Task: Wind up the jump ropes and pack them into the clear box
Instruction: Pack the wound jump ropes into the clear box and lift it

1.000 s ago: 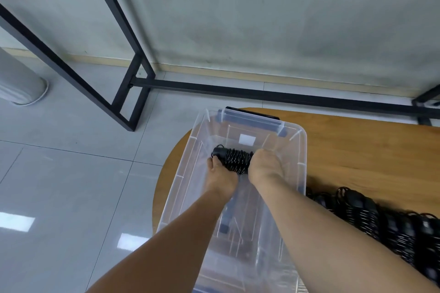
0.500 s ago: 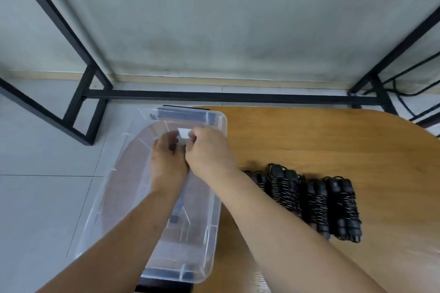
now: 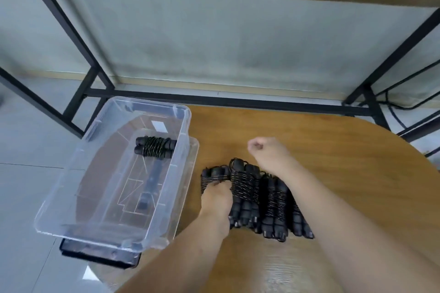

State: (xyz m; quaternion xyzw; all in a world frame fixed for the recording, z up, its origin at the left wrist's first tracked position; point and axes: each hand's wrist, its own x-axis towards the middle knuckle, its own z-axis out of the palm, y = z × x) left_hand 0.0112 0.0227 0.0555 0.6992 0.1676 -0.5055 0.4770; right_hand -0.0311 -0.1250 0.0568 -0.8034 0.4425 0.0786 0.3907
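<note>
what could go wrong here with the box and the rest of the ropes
The clear box overhangs the left edge of the round table, so a bump or an off-centre load might tip it. The left hand grips the leftmost wound rope, which lies tight against the other wound ropes; lifting it could drag a neighbour along or loosen its coils.

Head camera looks steeply down, close over the table point(image 3: 333, 150).
</note>
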